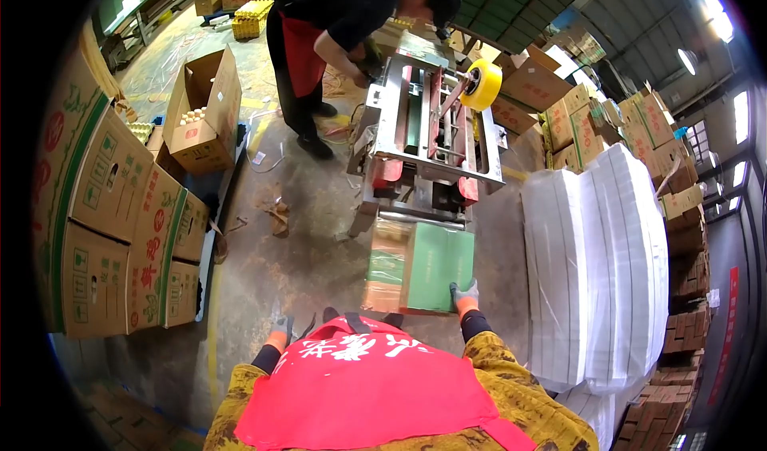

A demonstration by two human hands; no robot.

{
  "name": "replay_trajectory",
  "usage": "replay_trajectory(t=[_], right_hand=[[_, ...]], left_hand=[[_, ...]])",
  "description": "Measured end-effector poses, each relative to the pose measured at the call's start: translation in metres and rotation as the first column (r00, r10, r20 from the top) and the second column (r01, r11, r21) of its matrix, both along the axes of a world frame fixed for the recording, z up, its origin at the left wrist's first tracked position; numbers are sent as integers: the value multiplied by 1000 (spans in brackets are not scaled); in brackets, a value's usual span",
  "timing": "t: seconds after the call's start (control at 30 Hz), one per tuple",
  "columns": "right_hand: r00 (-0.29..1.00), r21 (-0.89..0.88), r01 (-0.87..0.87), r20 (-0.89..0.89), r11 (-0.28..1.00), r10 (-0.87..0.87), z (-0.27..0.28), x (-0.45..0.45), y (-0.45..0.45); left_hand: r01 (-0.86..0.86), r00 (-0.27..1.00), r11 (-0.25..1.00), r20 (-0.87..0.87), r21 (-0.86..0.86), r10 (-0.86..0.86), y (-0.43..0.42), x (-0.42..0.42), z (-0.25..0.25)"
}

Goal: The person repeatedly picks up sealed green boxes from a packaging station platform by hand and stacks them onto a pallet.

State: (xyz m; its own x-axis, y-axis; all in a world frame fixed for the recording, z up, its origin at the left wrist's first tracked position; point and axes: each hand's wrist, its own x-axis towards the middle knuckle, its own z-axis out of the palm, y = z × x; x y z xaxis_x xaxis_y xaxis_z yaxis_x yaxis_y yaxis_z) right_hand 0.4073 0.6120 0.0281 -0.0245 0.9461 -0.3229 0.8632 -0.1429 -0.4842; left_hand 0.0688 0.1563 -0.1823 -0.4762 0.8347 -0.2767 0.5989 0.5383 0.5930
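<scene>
Carton [439, 267], green and brown, lying at the near end of a metal machine [382, 119].
Right hand [465, 297], grey-gloved, touching the carton's near right corner, grip or mere contact not discernible; left hand [280, 333], also gloved, apart from the carton at left, its hold unclear. Yellow tape roll [489, 87] mounted on the machine; person [335, 11] bending beside it; white-wrapped stack [595, 267] at right.

Packing workshop | carton-sealing machine [423, 131] with yellow tape roll [489, 93] | taped carton [438, 263] at its end | stacked printed cartons [108, 247] | bare floor [260, 279] | high panelled roof [643, 35]
</scene>
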Motion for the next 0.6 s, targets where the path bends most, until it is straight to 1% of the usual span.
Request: replay_trajectory(t=[0.03, 0.07, 0.1, 0.2, 0.23, 0.3, 0.33, 0.37, 0.4, 0.5, 0.53, 0.6], right_hand=[[1000, 15, 1, 15, 1000, -2, 2, -1, -2], [1000, 30, 2, 30, 1000, -3, 4, -3, -5], [999, 45, 2, 44, 999, -4, 6, -4, -6], [1000, 9, 9, 25, 1000, -10, 11, -6, -6], [1000, 11, 11, 15, 1000, -11, 11, -6, -6], [1000, 14, 12, -3, 1000, -12, 7, -4, -5], [1000, 23, 14, 0, 1000, -14, 7, -5, -5], [1000, 32, 16, 2, 999, -17, 8, -5, -6], [1000, 41, 19, 5, 999, -19, 8, -6, -6], [1000, 202, -4, 18, 979, 0, -5, -2, -7], [1000, 144, -6, 0, 990, 6, -4, -1, -5], [999, 23, -13, -36, 1000, 14, -2, 3, 0]], left_hand=[[-131, 984, 991, 123, 2, 130, 1, 1, 1], [-260, 936, 966, 243, -13, 255, 4, 3, 0], [-382, 857, 923, 356, -43, 372, 6, 5, 0], [-317, 887, 940, 312, -128, 341, 7, 1, 13], [-393, 820, 902, 377, -177, 431, 8, 0, 13], [-520, 645, 803, 483, -290, 592, 13, -3, 3], [-374, 843, 900, 321, -225, 431, 12, -4, 0], [-200, 964, 960, 133, -195, 228, 9, -3, -2], [-15, 998, 979, -64, -201, 2, 6, -2, -5], [-205, 974, 979, 96, -7, 205, 2, 4, -2], [-310, 932, 951, 195, -12, 306, 5, 4, -4], [-503, 788, 862, 382, -54, 484, 15, 3, 9]])
